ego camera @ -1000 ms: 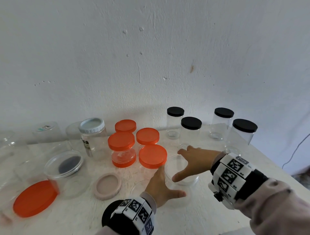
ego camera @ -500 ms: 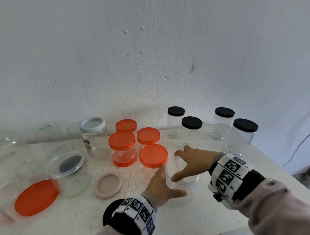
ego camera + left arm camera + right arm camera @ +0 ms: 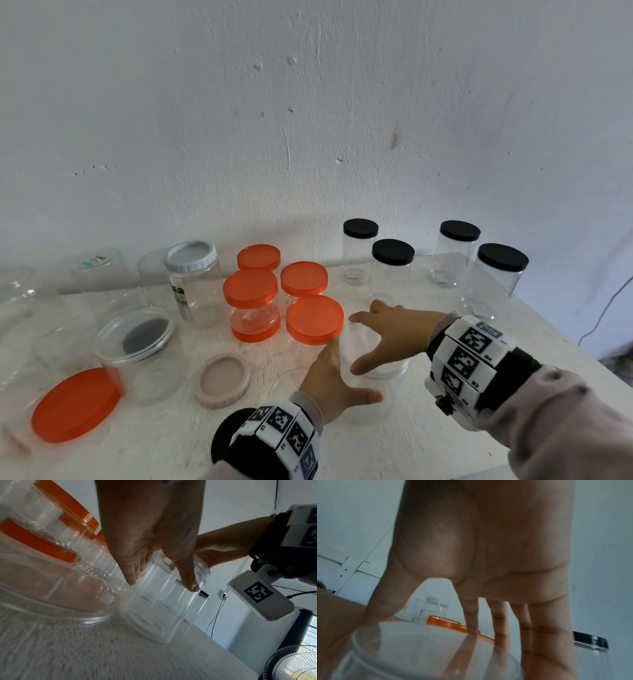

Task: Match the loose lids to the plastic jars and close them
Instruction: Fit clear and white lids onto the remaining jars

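Note:
A clear plastic jar (image 3: pixel 388 402) stands on the white table (image 3: pixel 428 445) near the front middle, with a clear lid (image 3: pixel 359 342) on its mouth. My left hand (image 3: pixel 337 377) grips the jar's body from the left, thumb across the front; the left wrist view shows that hand (image 3: pixel 163 583) wrapped round the jar (image 3: pixel 163 615). From the right, my right hand (image 3: pixel 394 330) reaches over the top. Its thumb and fingers span the lid's rim. In the right wrist view the lid (image 3: pixel 419 649) lies under the hand (image 3: pixel 436 631).
Several orange-lidded jars (image 3: pixel 315 318) crowd just left of the held jar; black-lidded jars (image 3: pixel 392 253) stand behind it. A large loose orange lid (image 3: pixel 75 404), a pink lid (image 3: pixel 222 380), and a wide open jar (image 3: pixel 137 337) with a dark disc inside sit front left. The table's edge runs down the right.
My right hand has turned slightly on the lid, its fingertips swinging toward me and left. The left hand and the jar have stayed in place.

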The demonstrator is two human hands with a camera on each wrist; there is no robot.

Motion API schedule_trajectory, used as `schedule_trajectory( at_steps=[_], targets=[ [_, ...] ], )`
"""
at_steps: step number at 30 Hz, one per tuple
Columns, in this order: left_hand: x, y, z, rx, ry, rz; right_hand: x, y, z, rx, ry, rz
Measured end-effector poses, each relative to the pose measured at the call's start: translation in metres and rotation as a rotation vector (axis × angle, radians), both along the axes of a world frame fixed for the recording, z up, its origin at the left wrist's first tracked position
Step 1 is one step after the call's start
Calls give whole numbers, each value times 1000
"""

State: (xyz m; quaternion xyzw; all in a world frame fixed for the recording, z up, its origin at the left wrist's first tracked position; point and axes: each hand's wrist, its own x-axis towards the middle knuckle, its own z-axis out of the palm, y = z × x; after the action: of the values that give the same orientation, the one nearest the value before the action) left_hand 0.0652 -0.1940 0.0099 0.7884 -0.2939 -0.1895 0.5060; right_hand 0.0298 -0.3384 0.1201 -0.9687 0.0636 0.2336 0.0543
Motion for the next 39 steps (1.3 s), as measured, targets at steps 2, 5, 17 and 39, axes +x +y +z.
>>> schedule_trajectory(
  at_steps=[2,5,17,39],
  targets=[
    [1,0,-1,12,-10,6,0,-1,0,-36,9,-37],
    [2,0,-2,34,-18,8,-1,-2,2,-97,13,-64],
    [1,-1,0,30,22,6,0,2,-1,22,-11,43],
    [-2,-1,2,-6,50,-10,-3,-2,-7,29,-108,1]
  ],
)
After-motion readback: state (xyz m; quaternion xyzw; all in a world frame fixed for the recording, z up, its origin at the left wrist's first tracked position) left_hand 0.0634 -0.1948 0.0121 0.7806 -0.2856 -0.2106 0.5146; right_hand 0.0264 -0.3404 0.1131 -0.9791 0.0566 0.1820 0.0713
